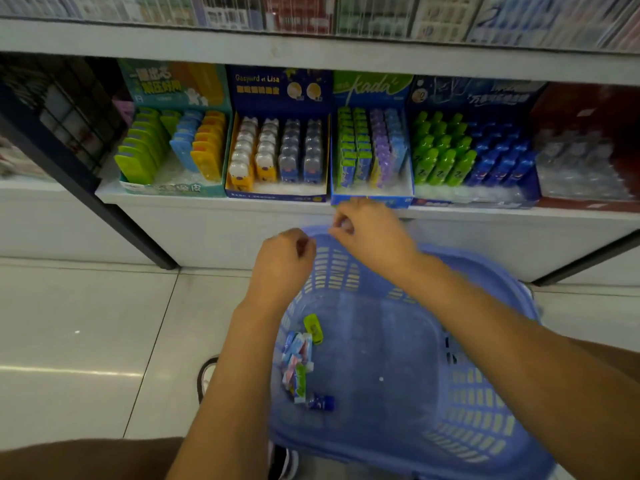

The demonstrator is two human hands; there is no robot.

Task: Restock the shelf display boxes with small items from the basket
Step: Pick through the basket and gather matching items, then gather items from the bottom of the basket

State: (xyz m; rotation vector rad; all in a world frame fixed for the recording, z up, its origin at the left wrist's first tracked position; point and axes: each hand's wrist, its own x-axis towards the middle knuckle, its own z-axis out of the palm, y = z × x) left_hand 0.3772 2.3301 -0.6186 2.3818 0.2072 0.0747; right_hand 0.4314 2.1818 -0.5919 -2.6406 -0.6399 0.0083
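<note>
Hovering over the far rim of a blue basket (478, 393), a person's left hand (282, 261) and right hand (370, 230) are both curled; motion blur hides whether either grips anything. Small items (299, 358) lie on the basket's floor, in front of the shelf's display boxes (277, 88).

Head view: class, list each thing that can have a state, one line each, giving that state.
basket: nearly empty, a few things left in it.
small items: lying loose on the basket floor.
teal display box: open, partly filled, gaps showing.
kada display box: open, mostly filled.
left hand: fingers curled, contents unclear.
right hand: fingers curled, contents unclear.
</note>
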